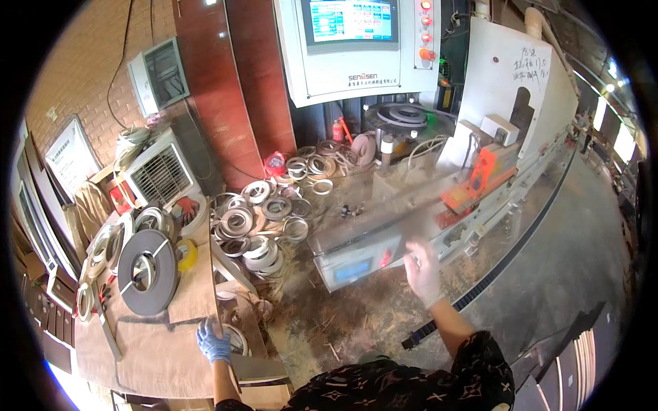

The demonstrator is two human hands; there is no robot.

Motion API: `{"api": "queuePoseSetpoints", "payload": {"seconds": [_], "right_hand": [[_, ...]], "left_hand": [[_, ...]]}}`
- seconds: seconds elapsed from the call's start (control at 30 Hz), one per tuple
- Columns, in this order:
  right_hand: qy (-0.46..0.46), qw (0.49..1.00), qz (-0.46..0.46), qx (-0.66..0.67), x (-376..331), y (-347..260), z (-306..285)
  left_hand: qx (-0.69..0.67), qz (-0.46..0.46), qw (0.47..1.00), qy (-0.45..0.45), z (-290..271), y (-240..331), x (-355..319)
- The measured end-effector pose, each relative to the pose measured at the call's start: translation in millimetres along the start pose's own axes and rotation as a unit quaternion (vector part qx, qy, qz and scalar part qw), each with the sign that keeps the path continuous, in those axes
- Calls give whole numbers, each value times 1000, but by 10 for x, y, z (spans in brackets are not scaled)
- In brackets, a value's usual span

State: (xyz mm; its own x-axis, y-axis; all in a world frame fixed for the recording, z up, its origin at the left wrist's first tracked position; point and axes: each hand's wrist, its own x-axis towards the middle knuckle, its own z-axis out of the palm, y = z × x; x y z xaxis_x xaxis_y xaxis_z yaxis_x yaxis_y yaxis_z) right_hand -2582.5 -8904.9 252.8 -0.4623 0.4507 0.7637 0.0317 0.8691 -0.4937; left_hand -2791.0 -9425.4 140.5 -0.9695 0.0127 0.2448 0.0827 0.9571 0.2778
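Note:
My left hand, in a blue-grey glove, lies at the right edge of a wooden worktable, fingers spread over the edge. Out to the right, my right hand wears a whitish glove and is slightly blurred; its fingers look apart and I see nothing in them. It hovers by the near end of a long edge-banding machine, close to a small blue display and a red switch. On the worktable rests a large dark roll of edge banding, with a yellow tape roll beside it.
Many banding coils are piled on the floor beyond the table. A control panel with a lit screen stands ahead. An orange guard sits on the machine, and a black track runs along its side. Stacked boards lie lower right.

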Motion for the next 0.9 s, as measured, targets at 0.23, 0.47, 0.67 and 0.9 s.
{"api": "queuePoseSetpoints", "payload": {"seconds": [0.23,0.47,0.67,0.9], "right_hand": [[119,974,-165,-95,2031,-73,335],[194,939,-204,-196,3944,-194,866],[234,916,-209,-249,4777,-118,1291],[272,907,-240,-213,4935,-9,1565]], "left_hand": [[55,-116,988,-85,266,37,584],[60,-145,987,-42,305,178,839],[38,-127,991,3,417,132,877],[47,-140,989,-17,254,431,919]]}}
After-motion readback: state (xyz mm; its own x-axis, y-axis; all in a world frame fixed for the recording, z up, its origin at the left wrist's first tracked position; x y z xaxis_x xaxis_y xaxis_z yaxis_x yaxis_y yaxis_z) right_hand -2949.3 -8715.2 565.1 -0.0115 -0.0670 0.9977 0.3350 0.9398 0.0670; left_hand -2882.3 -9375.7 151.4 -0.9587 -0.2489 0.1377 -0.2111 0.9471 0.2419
